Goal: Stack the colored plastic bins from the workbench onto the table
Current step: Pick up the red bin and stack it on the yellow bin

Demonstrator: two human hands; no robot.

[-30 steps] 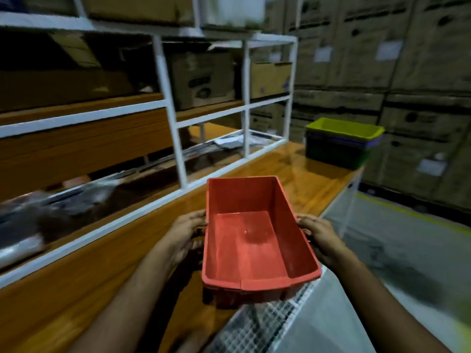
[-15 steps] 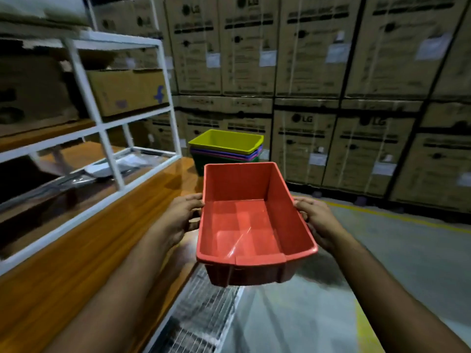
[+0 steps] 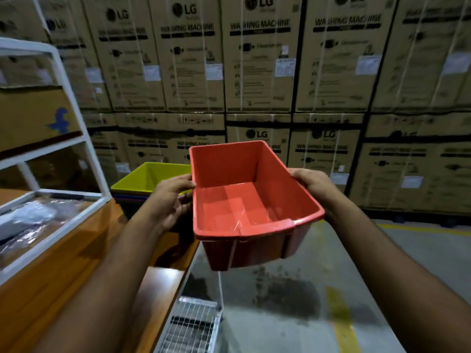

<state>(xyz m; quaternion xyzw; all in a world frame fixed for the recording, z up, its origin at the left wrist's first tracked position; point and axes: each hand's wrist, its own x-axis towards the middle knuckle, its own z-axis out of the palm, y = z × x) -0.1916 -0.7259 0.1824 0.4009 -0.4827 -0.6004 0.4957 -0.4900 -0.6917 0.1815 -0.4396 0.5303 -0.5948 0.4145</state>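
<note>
Left hand (image 3: 170, 203) clamped on left long wall of red bin (image 3: 251, 200), raised in the air beyond the bench (image 3: 63, 263) edge, mouth up, long axis running away toward stacked cartons (image 3: 260, 59); yellow-green bin (image 3: 150, 178) stack behind-left; right hand (image 3: 314, 184) gripping right wall.

warehouse | stacked washing-machine cartons (image 3: 260, 59) | white metal shelving (image 3: 76, 118) | concrete floor (image 3: 382, 276)

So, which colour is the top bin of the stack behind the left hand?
Yellow-green; the top bin shows in the head view, the only one.
</note>
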